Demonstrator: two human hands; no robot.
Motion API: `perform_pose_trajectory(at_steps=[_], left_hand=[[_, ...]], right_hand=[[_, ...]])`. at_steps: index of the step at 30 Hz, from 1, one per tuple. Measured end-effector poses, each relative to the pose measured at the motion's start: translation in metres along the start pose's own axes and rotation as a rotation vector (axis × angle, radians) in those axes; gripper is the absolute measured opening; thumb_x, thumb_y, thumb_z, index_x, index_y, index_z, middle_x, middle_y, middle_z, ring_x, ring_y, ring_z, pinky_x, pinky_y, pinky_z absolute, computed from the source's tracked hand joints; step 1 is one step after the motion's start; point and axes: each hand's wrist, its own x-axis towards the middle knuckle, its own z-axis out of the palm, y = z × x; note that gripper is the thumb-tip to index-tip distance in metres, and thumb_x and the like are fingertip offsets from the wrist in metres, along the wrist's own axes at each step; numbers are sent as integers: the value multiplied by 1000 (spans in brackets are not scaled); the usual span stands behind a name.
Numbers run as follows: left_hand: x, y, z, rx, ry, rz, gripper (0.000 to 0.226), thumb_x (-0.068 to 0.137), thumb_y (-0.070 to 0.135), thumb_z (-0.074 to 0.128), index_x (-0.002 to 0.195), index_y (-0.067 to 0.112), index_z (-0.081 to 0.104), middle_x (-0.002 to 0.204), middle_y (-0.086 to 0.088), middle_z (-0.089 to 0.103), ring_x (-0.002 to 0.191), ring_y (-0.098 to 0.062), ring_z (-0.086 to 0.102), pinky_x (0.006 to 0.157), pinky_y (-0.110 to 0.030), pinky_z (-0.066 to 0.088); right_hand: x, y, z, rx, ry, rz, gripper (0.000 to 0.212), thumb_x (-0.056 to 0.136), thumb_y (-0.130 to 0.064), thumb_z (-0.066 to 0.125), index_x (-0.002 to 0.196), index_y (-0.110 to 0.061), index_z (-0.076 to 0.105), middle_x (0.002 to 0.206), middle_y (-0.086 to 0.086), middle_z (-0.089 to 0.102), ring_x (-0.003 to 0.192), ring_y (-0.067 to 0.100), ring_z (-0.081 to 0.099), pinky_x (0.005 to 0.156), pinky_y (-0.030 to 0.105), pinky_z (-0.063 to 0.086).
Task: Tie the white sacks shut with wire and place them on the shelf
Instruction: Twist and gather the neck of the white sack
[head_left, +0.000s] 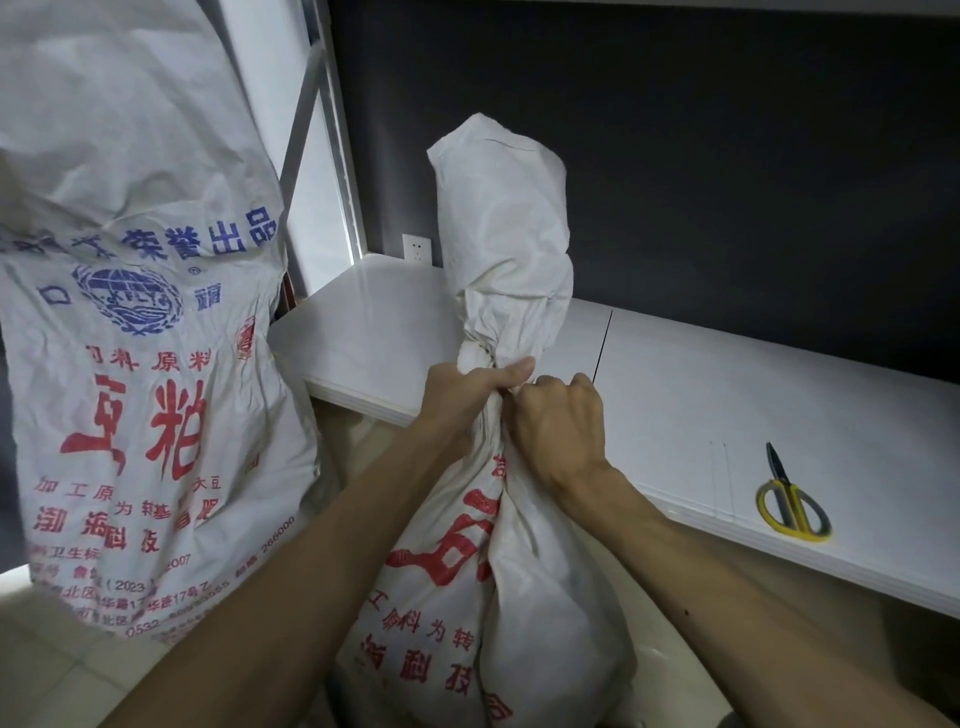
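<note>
Two white sacks in shot. Far to the left of the gripped sack (519, 249) stands a bigger printed sack (140, 364), upright, blue and red lettering facing us, its top running out of view. Between the two, further back, a grey metal upright (332, 130) climbs past a white wall socket (416, 248).

Now the action: the left hand (467, 389) is clamped in a fist round the gripped sack's gathered neck, thumb laid across the top of the bunched cloth. Above that fist the loose mouth stands up in a crumpled plume; below it the filled body bulges, red print showing. Right against the neck on the other side, the right hand (561, 426) has its fingers curled in tight, pinching at the same gather. Whether any wire sits in there, I cannot tell; the knuckles hide it.

Behind and to the right of the gripped sack runs the white shelf board (727, 374), backed by a dark wall (675, 156). Further right on that board lie a couple of thin pale strands (727, 478), too faint to identify, and beyond them yellow-handled scissors (792, 506), blades closed, well apart from the sack.
</note>
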Motion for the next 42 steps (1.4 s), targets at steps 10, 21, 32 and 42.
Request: perform_pose_trajectory(at_steps=[10, 21, 32, 42], left_hand=[[3, 3, -14, -179, -100, -107, 47, 72, 19, 83, 111, -3, 67, 100, -17, 75, 88, -26, 74, 67, -29, 59], [3, 5, -6, -179, -160, -99, 48, 75, 20, 81, 115, -3, 66, 104, -18, 73, 93, -29, 73, 73, -33, 60], [5, -4, 7, -72, -102, -20, 35, 87, 29, 72, 107, -1, 70, 104, -19, 73, 96, -29, 72, 87, -38, 58], [7, -10, 11, -219, 58, -30, 31, 72, 20, 86, 93, 3, 71, 96, -14, 75, 92, -30, 72, 83, -38, 59]], right_hand=[[9, 42, -12, 1079, -480, 314, 44, 89, -53, 60, 80, -12, 71, 87, -2, 64, 81, 8, 59, 79, 23, 43], [17, 46, -13, 1280, -649, 343, 31, 88, -29, 71, 58, -23, 70, 65, -9, 68, 64, 6, 63, 66, 19, 46], [18, 23, -19, 221, -163, 106, 40, 92, -19, 55, 56, -8, 39, 57, 20, 48, 59, 33, 39, 64, 33, 27], [3, 4, 0, 78, 89, -114, 38, 51, -4, 84, 41, -10, 48, 35, 8, 46, 32, 26, 42, 51, 26, 42]])
